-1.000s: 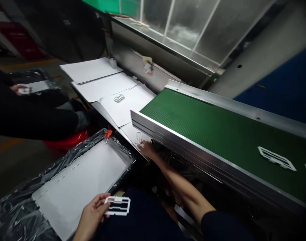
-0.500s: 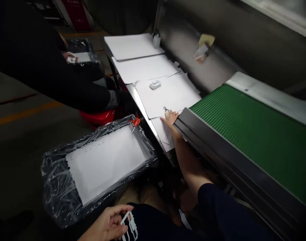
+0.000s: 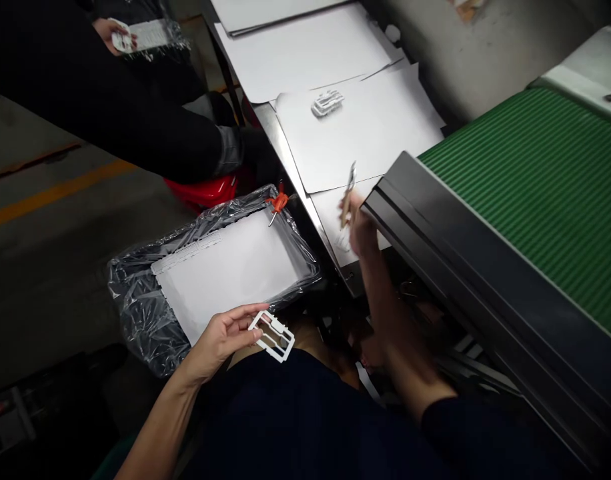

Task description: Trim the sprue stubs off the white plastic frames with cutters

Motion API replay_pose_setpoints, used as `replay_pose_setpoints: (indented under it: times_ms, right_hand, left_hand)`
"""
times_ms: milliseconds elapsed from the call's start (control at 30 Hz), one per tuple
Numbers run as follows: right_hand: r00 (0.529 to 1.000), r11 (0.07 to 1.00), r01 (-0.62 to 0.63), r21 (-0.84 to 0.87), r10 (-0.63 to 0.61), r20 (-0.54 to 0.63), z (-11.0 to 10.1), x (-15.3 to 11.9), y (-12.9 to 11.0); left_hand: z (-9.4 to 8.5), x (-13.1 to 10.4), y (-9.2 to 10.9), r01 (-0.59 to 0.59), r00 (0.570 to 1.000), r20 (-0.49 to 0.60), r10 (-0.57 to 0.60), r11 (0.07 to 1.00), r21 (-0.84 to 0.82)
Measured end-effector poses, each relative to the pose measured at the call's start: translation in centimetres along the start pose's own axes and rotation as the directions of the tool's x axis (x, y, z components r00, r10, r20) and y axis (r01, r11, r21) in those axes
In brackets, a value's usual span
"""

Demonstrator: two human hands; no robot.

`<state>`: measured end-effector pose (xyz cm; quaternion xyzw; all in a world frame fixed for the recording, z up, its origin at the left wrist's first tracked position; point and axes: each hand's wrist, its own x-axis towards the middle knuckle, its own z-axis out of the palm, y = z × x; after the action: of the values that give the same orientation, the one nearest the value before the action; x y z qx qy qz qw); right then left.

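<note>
A white plastic frame (image 3: 278,341) is pinched between the thumb and fingers of my left hand (image 3: 230,333), low in the view, in front of my dark shirt. My right hand (image 3: 358,223), somewhat blurred, is closed on a slim hand tool (image 3: 349,193) whose metal tip points up, over the near end of the paper-covered table. Farther up the table, a small stack of white plastic frames (image 3: 328,103) rests on a white sheet (image 3: 355,143). Beneath my right hand a pale part is too blurred to make out.
A box lined with clear plastic (image 3: 130,300) stands at left, with a white sheet and an orange-tied metal item (image 3: 278,203). A green ribbed conveyor (image 3: 535,180) with a dark side rail is at right. Another person's dark sleeve (image 3: 110,100) and hand (image 3: 110,35) are at upper left.
My right hand has closed on the tool and lifted it, where before it reached flat over the table. My left hand has risen with the white frame. The view has tilted down.
</note>
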<state>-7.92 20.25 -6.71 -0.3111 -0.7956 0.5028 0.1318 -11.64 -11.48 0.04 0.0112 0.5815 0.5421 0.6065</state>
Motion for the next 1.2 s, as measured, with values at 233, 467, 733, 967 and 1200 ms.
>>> replay_pose_setpoints:
  times_ms: [233,467,733,967,1200]
  right_hand:
    - [0.804,0.327,-0.571,0.753,0.412,0.43,0.9,-18.1,-0.8]
    - [0.876,0.431,-0.462,0.775,0.362,0.32,-2.6,-23.1,-2.4]
    - [0.928,0.699,-0.338,0.63,0.358,0.1,-4.1,-23.8,-3.9]
    - [0.929,0.757,-0.32,0.57,0.368,0.034,-4.5,-24.3,-4.6]
    - [0.935,0.669,-0.299,0.681,0.346,0.071,-4.7,-24.9,-4.7]
  left_hand:
    - [1.9,1.8,2.1,-0.027,0.984,0.172,0.033,0.999,-0.038]
    - [3.6,4.8,3.5,-0.04,0.953,0.302,0.014,0.996,0.082]
    - [6.6,6.5,4.4,-0.05,0.902,0.432,-0.026,0.985,0.164]
    - [8.3,6.8,4.0,-0.037,0.87,0.49,-0.053,0.985,0.171]
    - [8.9,6.2,3.5,-0.06,0.858,0.513,-0.03,0.986,0.158]
